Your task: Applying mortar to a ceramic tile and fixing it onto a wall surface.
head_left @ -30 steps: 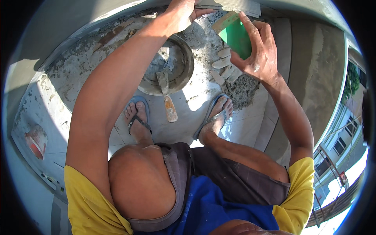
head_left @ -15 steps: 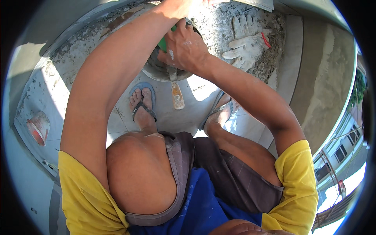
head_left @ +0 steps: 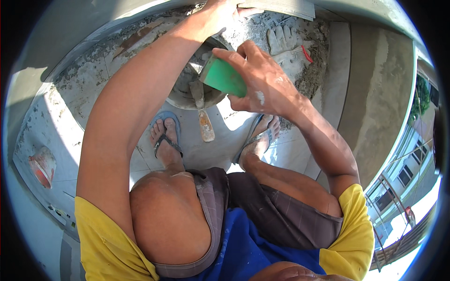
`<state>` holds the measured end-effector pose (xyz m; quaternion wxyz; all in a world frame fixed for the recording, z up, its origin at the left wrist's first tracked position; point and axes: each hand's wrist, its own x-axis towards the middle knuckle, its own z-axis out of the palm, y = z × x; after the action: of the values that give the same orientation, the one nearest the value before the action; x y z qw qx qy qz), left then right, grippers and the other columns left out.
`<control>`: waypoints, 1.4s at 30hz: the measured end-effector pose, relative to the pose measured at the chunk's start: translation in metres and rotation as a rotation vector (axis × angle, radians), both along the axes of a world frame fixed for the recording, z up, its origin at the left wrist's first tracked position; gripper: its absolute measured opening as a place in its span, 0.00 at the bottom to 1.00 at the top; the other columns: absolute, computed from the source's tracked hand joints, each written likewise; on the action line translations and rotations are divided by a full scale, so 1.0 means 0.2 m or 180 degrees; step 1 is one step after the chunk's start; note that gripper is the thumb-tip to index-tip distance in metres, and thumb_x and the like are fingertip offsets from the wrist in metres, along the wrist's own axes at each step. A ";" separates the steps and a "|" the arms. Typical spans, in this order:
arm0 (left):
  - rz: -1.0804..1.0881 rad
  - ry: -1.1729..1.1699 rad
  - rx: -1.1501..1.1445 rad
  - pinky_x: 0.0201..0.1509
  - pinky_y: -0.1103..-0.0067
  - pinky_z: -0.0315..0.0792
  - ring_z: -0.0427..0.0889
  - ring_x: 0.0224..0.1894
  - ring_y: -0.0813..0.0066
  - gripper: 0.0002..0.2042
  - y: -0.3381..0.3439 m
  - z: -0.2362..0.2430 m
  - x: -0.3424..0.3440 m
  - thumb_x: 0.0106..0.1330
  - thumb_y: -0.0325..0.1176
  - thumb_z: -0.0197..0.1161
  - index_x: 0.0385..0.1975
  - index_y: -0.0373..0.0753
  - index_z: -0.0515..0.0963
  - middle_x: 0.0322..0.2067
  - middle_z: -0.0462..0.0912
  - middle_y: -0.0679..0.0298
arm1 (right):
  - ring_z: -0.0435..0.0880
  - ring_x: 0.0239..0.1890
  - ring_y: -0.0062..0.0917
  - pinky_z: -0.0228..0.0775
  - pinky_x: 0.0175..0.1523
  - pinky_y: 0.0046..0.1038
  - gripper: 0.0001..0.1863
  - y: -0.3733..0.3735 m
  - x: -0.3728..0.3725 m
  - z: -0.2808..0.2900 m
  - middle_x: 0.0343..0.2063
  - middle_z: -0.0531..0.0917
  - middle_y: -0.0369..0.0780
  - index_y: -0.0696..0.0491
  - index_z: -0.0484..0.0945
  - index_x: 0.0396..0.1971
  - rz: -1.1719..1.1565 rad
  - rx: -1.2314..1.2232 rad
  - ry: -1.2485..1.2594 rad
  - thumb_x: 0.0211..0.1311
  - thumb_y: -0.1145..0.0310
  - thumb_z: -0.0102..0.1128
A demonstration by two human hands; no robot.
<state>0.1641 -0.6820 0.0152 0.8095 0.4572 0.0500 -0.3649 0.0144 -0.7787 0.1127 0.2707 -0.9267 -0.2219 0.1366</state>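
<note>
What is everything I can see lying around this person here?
green block: one, green, gripped in the right hand above the pan
mortar pan: one, grey, on the floor ahead of the feet
trowel: one, grey blade in the pan, mortar-caked handle sticking out over the floor tiles
work gloves: a pair, whitish with a red cuff edge, on the loose mortar to the right of the pan
tile: one, pale grey, at the top edge under the left hand
bucket: one, orange, far left on the floor
flip-flops: two, blue, on the person's feet
left hand: one, stretched forward, resting on the tile
right hand: one, closed round the green block
</note>
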 end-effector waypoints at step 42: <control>-0.0037 -0.0072 -0.0627 0.70 0.68 0.67 0.73 0.60 0.56 0.19 0.02 -0.14 0.00 0.76 0.32 0.40 0.58 0.23 0.60 0.58 0.69 0.47 | 0.74 0.36 0.24 0.67 0.39 0.29 0.32 -0.57 0.60 -0.08 0.37 0.74 0.33 0.45 0.74 0.59 0.1306 -0.1640 -0.3624 0.48 0.64 0.56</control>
<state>0.1647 -0.6775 -0.0129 0.8490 0.3797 0.0020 -0.3675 0.1338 -0.8925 0.0965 -0.1512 -0.8282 -0.4628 -0.2775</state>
